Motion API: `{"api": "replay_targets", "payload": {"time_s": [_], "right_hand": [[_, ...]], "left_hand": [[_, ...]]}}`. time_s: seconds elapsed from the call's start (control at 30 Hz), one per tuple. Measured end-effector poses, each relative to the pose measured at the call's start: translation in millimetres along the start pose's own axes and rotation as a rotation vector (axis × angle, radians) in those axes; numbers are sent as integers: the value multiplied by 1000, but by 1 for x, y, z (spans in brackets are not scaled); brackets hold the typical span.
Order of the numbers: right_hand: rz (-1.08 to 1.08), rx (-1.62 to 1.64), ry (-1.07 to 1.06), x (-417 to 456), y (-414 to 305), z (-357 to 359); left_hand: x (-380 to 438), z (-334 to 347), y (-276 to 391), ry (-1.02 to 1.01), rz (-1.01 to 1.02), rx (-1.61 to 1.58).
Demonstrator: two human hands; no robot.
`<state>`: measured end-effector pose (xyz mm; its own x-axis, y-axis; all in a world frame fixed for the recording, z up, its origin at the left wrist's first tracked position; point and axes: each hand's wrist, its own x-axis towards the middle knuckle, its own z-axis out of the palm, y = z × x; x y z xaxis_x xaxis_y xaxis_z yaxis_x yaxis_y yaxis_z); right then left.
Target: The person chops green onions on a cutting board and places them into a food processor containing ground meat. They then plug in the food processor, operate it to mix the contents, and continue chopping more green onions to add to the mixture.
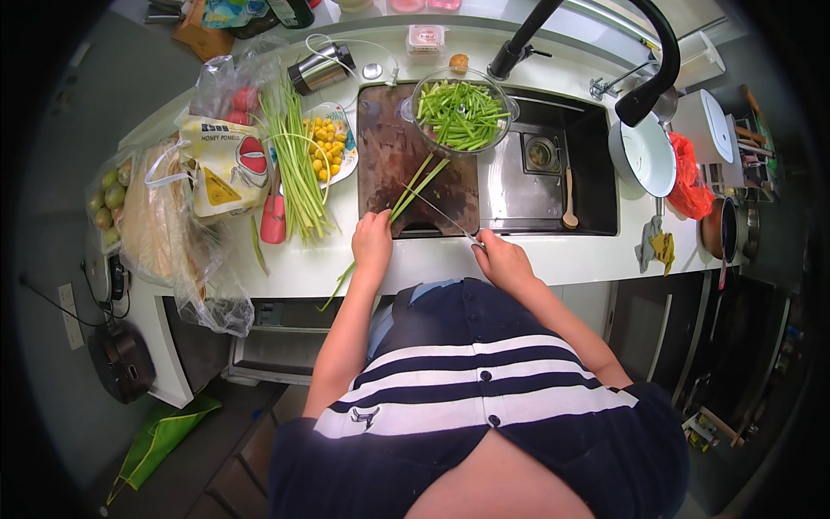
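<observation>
My left hand (373, 241) grips a few long green stalks (420, 185) against the dark wooden cutting board (382, 143); their leafy ends trail below the hand, over the counter's front edge. In my right hand (504, 259) is a knife (447, 215), its thin blade slanting up and left across the stalks. A clear glass bowl (462, 107) of cut green pieces stands at the far end of the board, partly over the sink. Left of the board lies a bunch of uncut stalks (295, 168).
A plate of yellow fruit (327, 149), a pink-handled tool (273, 217) and plastic bags (155, 214) occupy the left counter. Right of the board, the sink (512, 188) holds a wooden-handled brush (570, 201) beneath a black faucet (519, 45). A white enamel pan (642, 156) sits farther right.
</observation>
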<state>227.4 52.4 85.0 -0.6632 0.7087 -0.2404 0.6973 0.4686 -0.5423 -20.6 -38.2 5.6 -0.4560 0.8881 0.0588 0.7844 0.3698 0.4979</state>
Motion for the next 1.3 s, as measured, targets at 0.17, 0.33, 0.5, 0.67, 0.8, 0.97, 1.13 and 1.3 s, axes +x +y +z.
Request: {"api": "replay_targets", "payload": {"time_s": [0.17,0.33,0.5,0.67,0.8,0.97,1.13,1.3], "right_hand": [[11,-3,8,5,-2,2],[22,-7,-17,3,1,3],[-46,-31,-51,8,-3,2],[-71,-128,-162,29,-9,4],[-65,-167,-210,45,-14,8],[-92,-176,-231,71,-18,30],[-120,-106,-152,76,-9,29],[35,117,73,36,14,-4]], "left_hand": [[1,-4,7,-38,-47,6],[-12,-4,4,-33,-72,-3],[-17,-2,-4,-50,-54,-23],[-14,-3,-5,-45,-66,-59],[-10,-2,-3,-38,-73,-51],[-11,0,-1,-86,-22,-41],[-18,-13,7,-78,-46,-166],[18,-31,22,-19,23,-298]]}}
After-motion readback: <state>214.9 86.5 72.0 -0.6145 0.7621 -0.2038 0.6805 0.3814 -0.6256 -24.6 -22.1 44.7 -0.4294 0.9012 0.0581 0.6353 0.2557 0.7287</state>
